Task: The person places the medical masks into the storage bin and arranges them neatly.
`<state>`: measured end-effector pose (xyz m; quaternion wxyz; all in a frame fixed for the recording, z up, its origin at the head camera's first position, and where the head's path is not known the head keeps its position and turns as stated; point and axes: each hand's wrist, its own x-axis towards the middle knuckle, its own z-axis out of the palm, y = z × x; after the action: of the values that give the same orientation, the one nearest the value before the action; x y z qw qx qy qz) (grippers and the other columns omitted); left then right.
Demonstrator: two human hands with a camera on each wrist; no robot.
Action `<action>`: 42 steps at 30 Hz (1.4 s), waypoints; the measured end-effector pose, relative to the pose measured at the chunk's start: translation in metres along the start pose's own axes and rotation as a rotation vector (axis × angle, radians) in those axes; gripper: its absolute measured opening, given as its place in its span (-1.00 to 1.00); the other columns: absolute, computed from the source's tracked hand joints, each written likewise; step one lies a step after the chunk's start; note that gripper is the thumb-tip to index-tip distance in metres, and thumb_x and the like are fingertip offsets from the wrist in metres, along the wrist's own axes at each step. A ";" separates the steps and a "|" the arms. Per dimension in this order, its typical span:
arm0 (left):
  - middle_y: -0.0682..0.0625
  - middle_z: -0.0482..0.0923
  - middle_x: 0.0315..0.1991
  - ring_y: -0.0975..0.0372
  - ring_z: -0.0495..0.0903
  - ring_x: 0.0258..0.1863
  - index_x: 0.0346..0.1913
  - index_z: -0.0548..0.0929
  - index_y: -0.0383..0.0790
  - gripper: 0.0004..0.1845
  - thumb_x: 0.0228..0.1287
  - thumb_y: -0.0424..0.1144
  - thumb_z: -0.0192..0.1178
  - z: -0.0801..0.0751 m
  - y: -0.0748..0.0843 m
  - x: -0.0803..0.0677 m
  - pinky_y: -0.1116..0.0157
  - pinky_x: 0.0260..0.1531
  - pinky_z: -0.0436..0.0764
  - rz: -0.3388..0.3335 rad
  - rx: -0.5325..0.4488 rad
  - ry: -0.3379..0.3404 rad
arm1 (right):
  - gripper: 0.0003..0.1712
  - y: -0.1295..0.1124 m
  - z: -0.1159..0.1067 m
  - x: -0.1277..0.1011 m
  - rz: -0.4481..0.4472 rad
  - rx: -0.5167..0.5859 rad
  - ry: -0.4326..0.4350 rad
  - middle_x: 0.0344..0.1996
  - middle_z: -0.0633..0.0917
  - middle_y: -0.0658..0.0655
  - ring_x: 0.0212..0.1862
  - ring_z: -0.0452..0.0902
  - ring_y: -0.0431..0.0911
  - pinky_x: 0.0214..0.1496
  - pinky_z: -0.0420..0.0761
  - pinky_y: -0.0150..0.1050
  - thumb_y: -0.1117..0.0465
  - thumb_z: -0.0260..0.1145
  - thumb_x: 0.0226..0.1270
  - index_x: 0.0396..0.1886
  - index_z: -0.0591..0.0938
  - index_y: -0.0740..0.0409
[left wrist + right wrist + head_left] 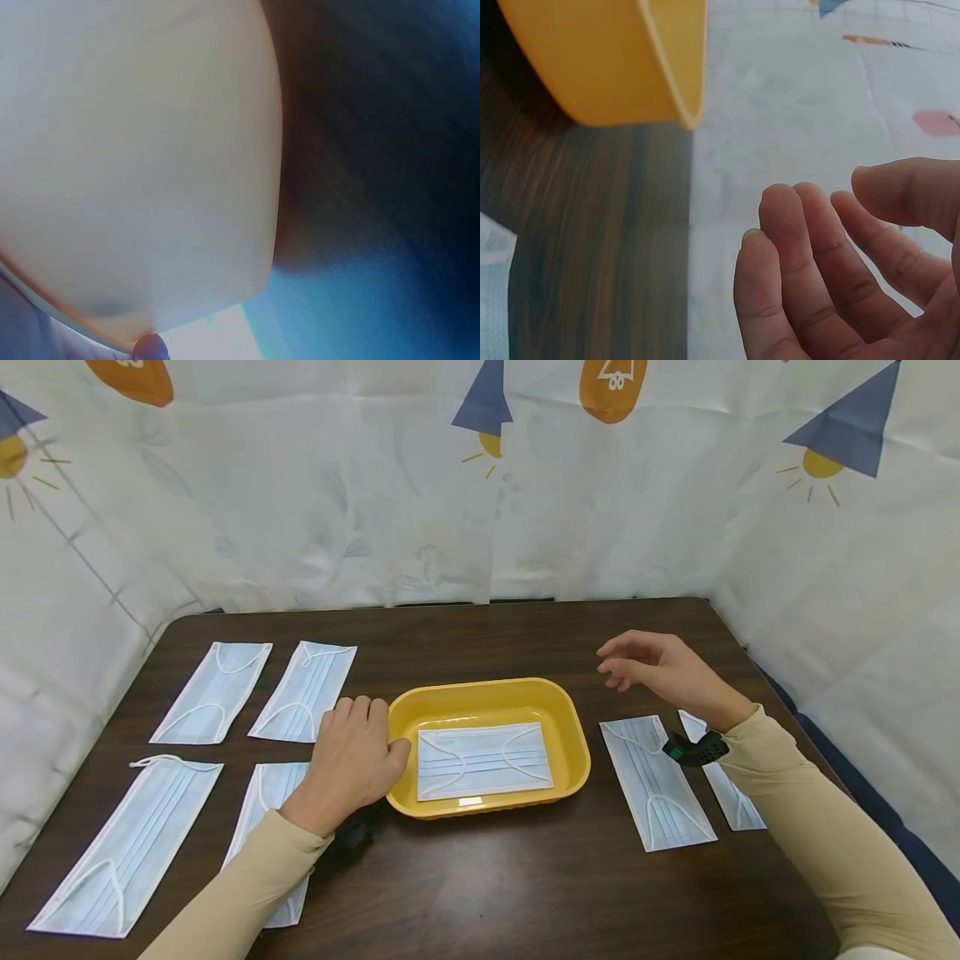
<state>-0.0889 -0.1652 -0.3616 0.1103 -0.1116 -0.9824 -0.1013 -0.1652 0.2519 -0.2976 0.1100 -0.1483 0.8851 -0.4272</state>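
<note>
seven face masks (484, 761), one yellow tray (575, 735)

Mask (483, 761) in tray (487, 692), four masks (213, 691) left, two (656, 781) right

A yellow tray (570, 727) sits in the middle of the dark surface (480, 877). It is a rounded box shape with low walls, sitting flat. One light blue mask (483, 761) lies flat inside it, ear loops on top. The left hand (352, 764) touches the tray's left rim.
</note>
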 end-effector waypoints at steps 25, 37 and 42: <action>-0.15 0.39 -0.42 -0.01 0.31 -0.31 -0.25 0.50 -0.40 -0.70 0.24 -0.15 0.08 0.003 0.000 0.001 0.12 -0.28 0.27 -0.002 -0.006 -0.009 | -0.53 0.053 -0.014 -0.031 0.100 -0.029 0.090 0.15 0.70 0.26 0.05 0.72 0.06 0.05 0.74 -0.26 -0.04 0.28 0.51 0.29 0.57 0.06; -0.16 0.39 -0.41 -0.01 0.31 -0.30 -0.23 0.50 -0.40 -0.69 0.24 -0.14 0.08 0.002 0.001 0.002 0.12 -0.27 0.25 -0.009 -0.011 -0.024 | -0.55 0.080 -0.021 -0.037 0.100 -0.126 0.032 0.10 0.71 0.20 -0.07 0.70 -0.27 -0.01 0.68 -0.39 0.09 0.41 0.41 0.23 0.60 0.09; -0.14 0.38 -0.43 -0.01 0.30 -0.32 -0.26 0.49 -0.39 -0.71 0.23 -0.15 0.07 0.002 0.000 0.002 0.13 -0.29 0.24 -0.005 -0.015 -0.015 | -0.55 0.086 -0.023 -0.040 0.123 -0.122 -0.006 0.08 0.72 0.22 -0.07 0.72 -0.24 -0.03 0.66 -0.42 0.13 0.41 0.40 0.23 0.60 0.12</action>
<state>-0.0910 -0.1642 -0.3634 0.1020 -0.1107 -0.9827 -0.1079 -0.1500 0.3337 -0.3491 0.1295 -0.1013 0.9166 -0.3645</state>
